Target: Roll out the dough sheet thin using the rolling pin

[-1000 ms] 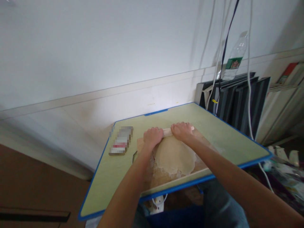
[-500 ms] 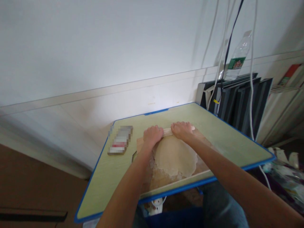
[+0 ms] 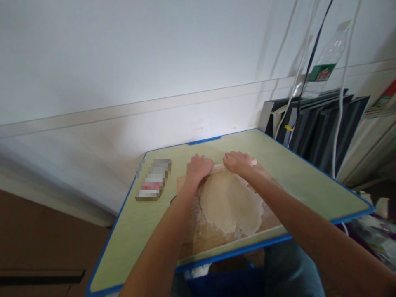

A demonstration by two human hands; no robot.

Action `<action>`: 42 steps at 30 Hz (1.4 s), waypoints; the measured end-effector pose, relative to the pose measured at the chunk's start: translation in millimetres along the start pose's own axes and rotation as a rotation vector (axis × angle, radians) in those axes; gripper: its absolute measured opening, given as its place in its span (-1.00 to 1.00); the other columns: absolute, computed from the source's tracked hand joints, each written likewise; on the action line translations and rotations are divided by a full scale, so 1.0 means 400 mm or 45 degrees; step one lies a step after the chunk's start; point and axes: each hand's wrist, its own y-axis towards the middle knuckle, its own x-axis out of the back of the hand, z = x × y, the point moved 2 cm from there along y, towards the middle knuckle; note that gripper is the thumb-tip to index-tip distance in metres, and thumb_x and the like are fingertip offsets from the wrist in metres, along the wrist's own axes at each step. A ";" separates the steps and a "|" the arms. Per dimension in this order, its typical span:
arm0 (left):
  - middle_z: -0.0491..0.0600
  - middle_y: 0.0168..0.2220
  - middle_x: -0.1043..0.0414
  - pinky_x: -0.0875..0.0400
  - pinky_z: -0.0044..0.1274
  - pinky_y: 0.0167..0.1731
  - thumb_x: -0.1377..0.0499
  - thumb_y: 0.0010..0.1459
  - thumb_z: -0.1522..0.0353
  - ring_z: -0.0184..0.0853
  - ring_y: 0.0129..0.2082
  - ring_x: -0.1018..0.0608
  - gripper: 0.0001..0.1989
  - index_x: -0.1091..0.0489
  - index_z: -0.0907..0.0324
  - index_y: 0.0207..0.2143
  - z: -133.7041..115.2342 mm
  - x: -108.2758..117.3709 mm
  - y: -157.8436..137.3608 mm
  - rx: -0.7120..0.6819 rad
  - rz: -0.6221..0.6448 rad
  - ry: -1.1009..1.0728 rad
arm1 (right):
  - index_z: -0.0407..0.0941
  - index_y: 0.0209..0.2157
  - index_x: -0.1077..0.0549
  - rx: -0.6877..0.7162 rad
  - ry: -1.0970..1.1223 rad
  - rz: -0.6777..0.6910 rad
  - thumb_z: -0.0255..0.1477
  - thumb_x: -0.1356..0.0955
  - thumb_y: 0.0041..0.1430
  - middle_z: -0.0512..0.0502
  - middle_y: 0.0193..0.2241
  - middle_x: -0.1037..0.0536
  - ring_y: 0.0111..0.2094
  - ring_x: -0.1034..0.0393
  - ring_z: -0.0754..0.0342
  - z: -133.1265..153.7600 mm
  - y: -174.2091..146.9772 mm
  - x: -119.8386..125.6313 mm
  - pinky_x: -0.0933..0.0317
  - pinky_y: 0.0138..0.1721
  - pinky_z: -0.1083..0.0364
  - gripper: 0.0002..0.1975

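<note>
A pale rolling pin (image 3: 218, 168) lies across the far edge of a flat sheet of dough (image 3: 229, 200). My left hand (image 3: 199, 167) is closed over the pin's left part. Further right, my right hand (image 3: 237, 161) wraps round it, and a short end of the pin sticks out beyond the fingers. The dough is thin and roughly round, with a ragged near edge. Beneath it is a floured wooden board (image 3: 201, 241), partly hidden by my left forearm.
The board rests on a light green table (image 3: 133, 235) with a blue rim. A blurred-out flat item (image 3: 154, 180) lies at the left. Past the right edge stand several dark panels (image 3: 321, 123), a plastic bottle (image 3: 324, 66) and hanging cables (image 3: 341, 99). A white wall (image 3: 173, 62) rises behind.
The view has shifted slightly, moving the bottle and panels rightward. More of the dough shows between my forearms and its near edge appears lower. Both hands keep their grip on the rolling pin.
</note>
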 end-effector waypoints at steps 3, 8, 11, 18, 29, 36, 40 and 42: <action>0.12 -0.13 -0.35 -0.33 -0.46 -0.22 0.17 0.13 0.27 -0.21 -0.12 -0.41 -0.59 -0.38 0.19 -0.16 0.000 -0.002 0.003 0.005 0.021 -0.003 | -0.10 -0.17 -0.45 -0.017 -0.012 0.020 -0.38 -0.05 0.17 -0.21 -0.12 -0.46 -0.15 -0.36 -0.07 0.001 0.004 0.001 -0.17 -0.24 0.00 -0.59; 0.13 -0.09 -0.34 -0.33 -0.44 -0.21 0.18 0.13 0.26 -0.18 -0.08 -0.40 -0.57 -0.37 0.20 -0.14 -0.003 0.004 -0.001 -0.007 0.039 -0.029 | -0.09 -0.17 -0.45 -0.021 -0.033 0.017 -0.39 -0.04 0.17 -0.20 -0.11 -0.46 -0.15 -0.36 -0.08 0.003 0.004 0.003 -0.19 -0.25 0.01 -0.58; 0.15 -0.09 -0.35 -0.33 -0.41 -0.22 0.18 0.13 0.26 -0.15 -0.09 -0.40 -0.57 -0.38 0.22 -0.15 -0.004 0.008 -0.006 -0.014 0.039 -0.058 | -0.09 -0.17 -0.45 -0.008 -0.046 0.019 -0.40 -0.05 0.17 -0.21 -0.11 -0.46 -0.14 -0.36 -0.08 0.004 0.001 0.005 -0.19 -0.25 0.00 -0.59; 0.14 -0.17 -0.41 -0.36 -0.43 -0.28 0.18 0.12 0.27 -0.17 -0.17 -0.46 -0.57 -0.42 0.23 -0.22 -0.006 0.008 -0.021 -0.024 -0.047 -0.028 | -0.12 -0.20 -0.46 0.007 -0.056 -0.015 -0.42 -0.04 0.18 -0.22 -0.16 -0.49 -0.18 -0.38 -0.06 0.010 -0.019 0.014 -0.18 -0.27 0.01 -0.58; 0.11 -0.24 -0.42 -0.34 -0.41 -0.31 0.20 0.16 0.29 -0.19 -0.24 -0.47 -0.57 -0.43 0.22 -0.25 -0.017 0.000 -0.064 -0.034 -0.146 0.089 | -0.18 -0.31 -0.48 0.029 -0.065 -0.182 -0.40 -0.04 0.21 -0.24 -0.26 -0.52 -0.22 -0.37 -0.07 0.012 -0.065 0.000 -0.09 -0.23 -0.03 -0.57; 0.12 -0.23 -0.40 -0.33 -0.40 -0.31 0.22 0.19 0.31 -0.18 -0.22 -0.45 -0.56 -0.41 0.24 -0.23 -0.028 0.014 -0.104 -0.093 -0.157 0.172 | -0.21 -0.35 -0.49 0.037 -0.068 -0.258 -0.39 -0.06 0.21 -0.29 -0.32 -0.52 -0.24 -0.36 -0.11 0.014 -0.091 -0.003 -0.07 -0.25 -0.03 -0.58; 0.11 -0.24 -0.41 -0.32 -0.39 -0.32 0.22 0.20 0.31 -0.18 -0.24 -0.46 -0.57 -0.42 0.22 -0.24 -0.028 0.017 -0.117 -0.113 -0.164 0.172 | -0.20 -0.35 -0.48 0.053 -0.069 -0.276 -0.41 -0.07 0.21 -0.28 -0.32 -0.52 -0.23 -0.35 -0.11 0.015 -0.104 0.001 -0.06 -0.26 -0.02 -0.60; 0.10 -0.26 -0.42 -0.32 -0.37 -0.33 0.21 0.19 0.31 -0.17 -0.25 -0.47 -0.57 -0.43 0.21 -0.26 -0.026 0.013 -0.121 -0.105 -0.202 0.157 | -0.19 -0.34 -0.48 0.064 -0.065 -0.286 -0.41 -0.07 0.21 -0.28 -0.31 -0.52 -0.22 -0.35 -0.09 0.017 -0.113 0.004 -0.06 -0.26 -0.01 -0.60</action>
